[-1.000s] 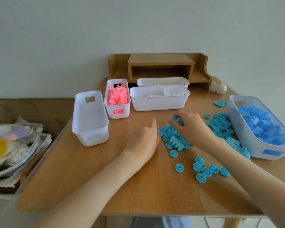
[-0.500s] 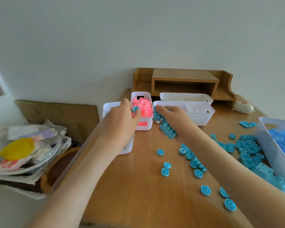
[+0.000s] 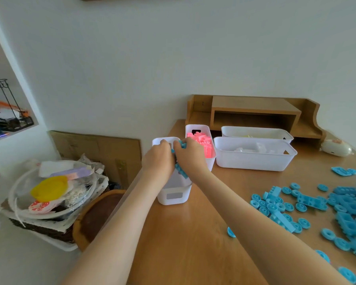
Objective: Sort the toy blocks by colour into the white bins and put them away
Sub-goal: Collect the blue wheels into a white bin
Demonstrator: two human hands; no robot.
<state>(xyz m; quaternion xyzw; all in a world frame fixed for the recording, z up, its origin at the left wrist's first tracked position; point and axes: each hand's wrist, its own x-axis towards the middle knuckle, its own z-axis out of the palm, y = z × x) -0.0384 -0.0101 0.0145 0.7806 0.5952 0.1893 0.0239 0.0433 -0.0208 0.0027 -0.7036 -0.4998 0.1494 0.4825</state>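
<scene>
- We see a brown wooden table [image 3: 193, 233].
- A wooden shelf [image 3: 255, 105] stands at the back.
- A tall white bin [image 3: 174, 195] stands by the left edge.
- The pink block bin [image 3: 196, 126] is just beside it.
- A long white bin [image 3: 253, 161] sits before the shelf, with a back bin [image 3: 255, 130] behind it.
- Blue blocks [image 3: 308, 200] lie loose on the right.
- A small white round thing [image 3: 336, 148] sits at the back right.

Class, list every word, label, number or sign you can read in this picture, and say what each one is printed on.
No text here can be read.
Round white item with red print, in the pile left of the desk: too blurred to read.
Packages in the black wire rack: any print is too small to read.
White bins and blue blocks: no lettering visible.
</scene>
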